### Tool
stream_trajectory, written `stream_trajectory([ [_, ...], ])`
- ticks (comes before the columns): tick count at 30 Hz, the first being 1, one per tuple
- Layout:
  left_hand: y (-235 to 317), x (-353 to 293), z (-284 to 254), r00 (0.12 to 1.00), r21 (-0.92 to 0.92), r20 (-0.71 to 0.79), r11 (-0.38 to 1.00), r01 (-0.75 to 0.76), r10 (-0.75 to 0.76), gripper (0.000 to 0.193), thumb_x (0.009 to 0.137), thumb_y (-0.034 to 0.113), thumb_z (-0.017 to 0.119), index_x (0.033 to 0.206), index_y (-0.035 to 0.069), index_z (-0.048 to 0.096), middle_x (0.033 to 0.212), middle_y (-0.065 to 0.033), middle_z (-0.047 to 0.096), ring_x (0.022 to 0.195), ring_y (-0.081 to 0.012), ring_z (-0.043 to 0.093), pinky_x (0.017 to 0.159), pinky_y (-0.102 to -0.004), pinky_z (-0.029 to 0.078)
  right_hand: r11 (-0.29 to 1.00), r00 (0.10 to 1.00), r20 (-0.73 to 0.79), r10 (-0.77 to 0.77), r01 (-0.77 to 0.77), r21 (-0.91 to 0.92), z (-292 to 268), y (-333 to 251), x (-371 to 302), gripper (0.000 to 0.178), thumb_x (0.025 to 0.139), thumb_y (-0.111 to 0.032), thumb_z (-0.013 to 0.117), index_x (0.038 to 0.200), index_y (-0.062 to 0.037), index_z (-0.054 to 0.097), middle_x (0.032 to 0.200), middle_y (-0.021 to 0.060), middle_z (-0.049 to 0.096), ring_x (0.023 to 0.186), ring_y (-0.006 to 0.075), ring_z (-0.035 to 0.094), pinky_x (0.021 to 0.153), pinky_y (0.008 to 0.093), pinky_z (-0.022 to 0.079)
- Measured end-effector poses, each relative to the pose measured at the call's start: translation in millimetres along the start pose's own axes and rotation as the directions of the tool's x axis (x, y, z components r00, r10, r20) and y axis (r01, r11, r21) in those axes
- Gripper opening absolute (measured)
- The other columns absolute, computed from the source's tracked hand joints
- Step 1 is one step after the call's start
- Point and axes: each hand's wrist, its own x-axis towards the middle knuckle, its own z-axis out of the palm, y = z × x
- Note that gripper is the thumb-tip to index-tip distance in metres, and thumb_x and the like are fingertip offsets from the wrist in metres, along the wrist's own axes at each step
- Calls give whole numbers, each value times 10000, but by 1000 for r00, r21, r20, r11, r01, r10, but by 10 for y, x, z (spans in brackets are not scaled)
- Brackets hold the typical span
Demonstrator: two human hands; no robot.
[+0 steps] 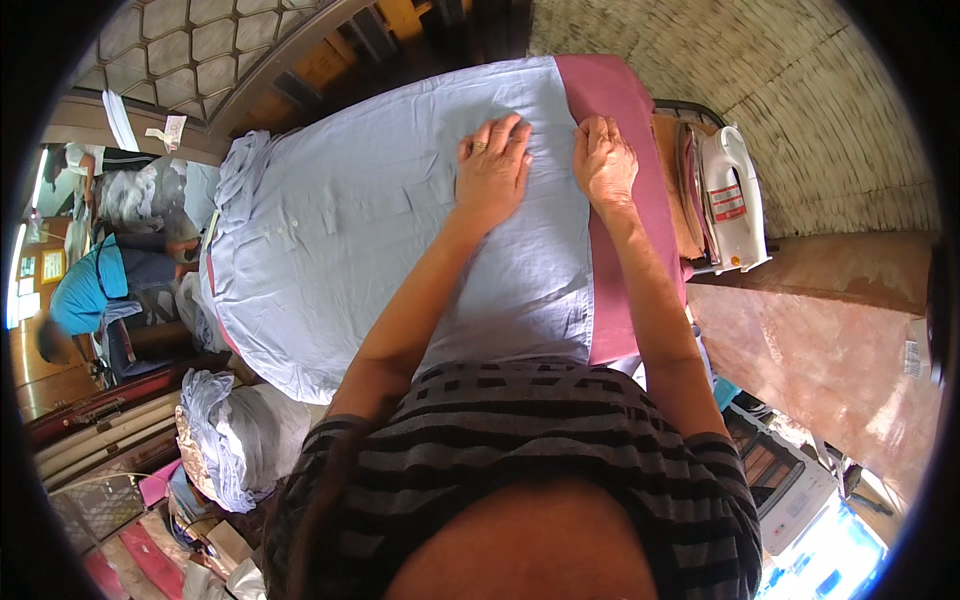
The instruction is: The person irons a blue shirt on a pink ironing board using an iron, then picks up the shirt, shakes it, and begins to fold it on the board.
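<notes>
A light blue buttoned shirt [380, 220] lies spread over a padded board with a dusky red cover [625, 290]. Creases run across the cloth, and its far left part is bunched up. My left hand [493, 170] rests on the shirt, palm down, fingers somewhat apart, with a ring on one finger. At the shirt's right hem my right hand [606, 165] is closed, its fingers curled together over the cloth edge and the red cover. A white iron [735, 200] stands at the board's right end, beyond my right hand.
A metal lattice gate [190, 60] is at the upper left. On the left, a person in a blue top [90, 290] bends over. A bundle of pale clothes [245, 435] sits at the lower left. A brown panel [810, 330] stands at the right.
</notes>
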Motion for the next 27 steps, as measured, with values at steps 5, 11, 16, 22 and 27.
stream_trajectory([
  [5, -73, -72, -99, 992, -190, 2, 974, 127, -129, 302, 880, 219, 677, 1178, 175, 662, 1296, -41, 529, 1179, -300, 483, 959, -486, 378, 1000, 999, 49, -18, 19, -15, -24, 6, 21, 132, 921, -238, 614, 960, -117, 578, 958, 105, 660, 850, 342, 676, 745, 485, 532],
  [11, -168, -121, -28, 973, -413, -155, 884, -220, 170, 212, 797, 154, 761, 1002, 150, 706, 1057, -41, 598, 961, -247, 579, 809, -398, 469, 1000, 989, 146, 13, -10, -21, -88, -48, 85, 126, 940, -265, 595, 971, -143, 589, 1000, 96, 677, 880, 346, 681, 761, 493, 532],
  [16, 208, -46, -57, 992, -255, -49, 959, -123, 114, 98, 789, 165, 760, 883, 164, 729, 958, 16, 611, 872, -221, 588, 721, -379, 482, 1000, 983, 183, 8, -7, -3, -111, 68, 101, 156, 941, -303, 595, 989, -154, 595, 1014, 82, 694, 914, 335, 682, 761, 492, 532],
  [22, 195, -97, -16, 992, -202, -44, 971, -126, 120, 122, 762, 118, 750, 860, 187, 729, 935, 50, 599, 898, -202, 576, 722, -391, 461, 1000, 979, 204, 5, -5, -1, -139, 70, 112, 166, 937, -313, 601, 978, -153, 601, 999, 83, 699, 907, 333, 681, 751, 485, 530],
  [27, 185, -110, -36, 974, -209, -55, 951, -226, 219, 159, 748, 58, 724, 874, 154, 704, 967, 31, 589, 935, -209, 562, 750, -385, 449, 1000, 985, 169, -23, 23, 7, -115, 91, 90, 166, 937, -311, 604, 991, -154, 598, 988, 82, 706, 911, 338, 681, 760, 489, 530],
])
